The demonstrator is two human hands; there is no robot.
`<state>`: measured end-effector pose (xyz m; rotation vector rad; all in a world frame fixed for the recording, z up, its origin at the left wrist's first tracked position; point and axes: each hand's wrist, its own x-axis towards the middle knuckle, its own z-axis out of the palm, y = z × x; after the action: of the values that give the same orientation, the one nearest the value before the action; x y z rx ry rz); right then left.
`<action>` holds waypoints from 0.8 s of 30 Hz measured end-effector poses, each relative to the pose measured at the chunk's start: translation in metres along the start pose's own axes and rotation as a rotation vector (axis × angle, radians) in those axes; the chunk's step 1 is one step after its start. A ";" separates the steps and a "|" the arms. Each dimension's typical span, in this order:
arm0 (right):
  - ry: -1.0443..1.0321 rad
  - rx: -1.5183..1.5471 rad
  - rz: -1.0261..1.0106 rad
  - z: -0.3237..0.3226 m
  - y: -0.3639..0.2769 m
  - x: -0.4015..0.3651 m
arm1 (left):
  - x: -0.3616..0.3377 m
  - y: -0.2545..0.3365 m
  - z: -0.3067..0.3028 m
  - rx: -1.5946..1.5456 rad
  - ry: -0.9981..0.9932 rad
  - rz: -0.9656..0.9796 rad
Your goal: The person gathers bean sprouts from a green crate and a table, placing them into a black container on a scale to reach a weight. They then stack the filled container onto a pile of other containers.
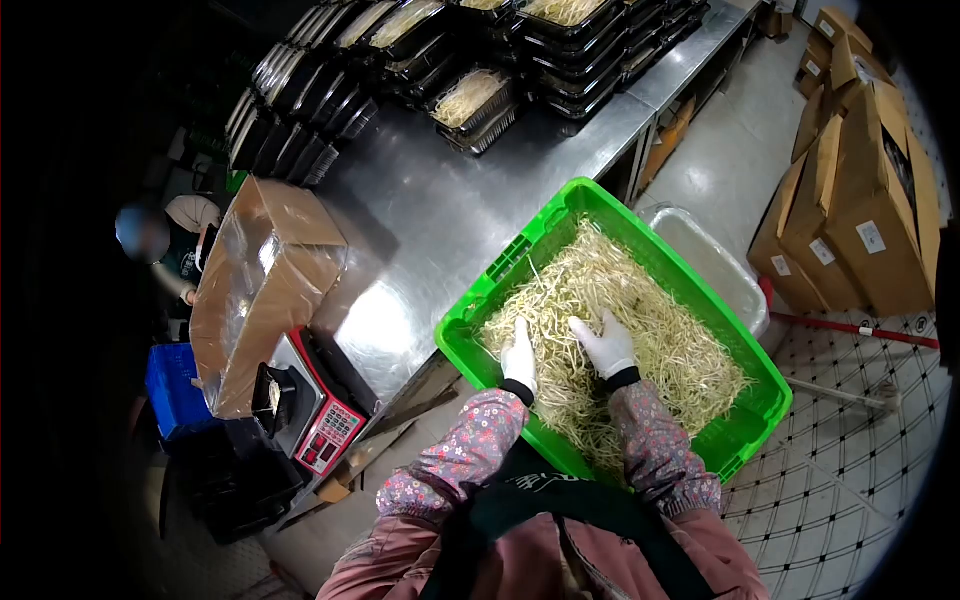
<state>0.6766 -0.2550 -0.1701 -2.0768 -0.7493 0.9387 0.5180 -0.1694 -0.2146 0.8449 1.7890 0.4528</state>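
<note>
A bright green crate (690,283) in front of me holds a deep heap of pale bean sprouts (660,340). My left hand (519,358), in a white glove, rests against the sprouts on the left side with its fingers stretched out. To its right, my right hand (607,346), gloved too, lies on the heap with thumb and fingers apart. Sprouts lie between the two hands, and neither is closed around a bunch. Flowered sleeves cover both forearms.
On the steel table (430,215) stand stacked black trays of sprouts (470,100), a plastic-lined carton (290,225) and a red scale (330,435) bearing a black tray (275,398). Cardboard boxes (850,210) stand right. Another person (185,240) is at the left; a blue bin (178,390) stands below.
</note>
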 end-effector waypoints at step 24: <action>0.337 -0.137 -0.222 -0.007 -0.048 -0.069 | -0.046 -0.001 -0.026 -0.440 -0.538 -0.038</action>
<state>0.6333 -0.2809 -0.1023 -2.1412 -0.8590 0.4116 0.5028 -0.2014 -0.1751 0.5520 1.1493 0.5126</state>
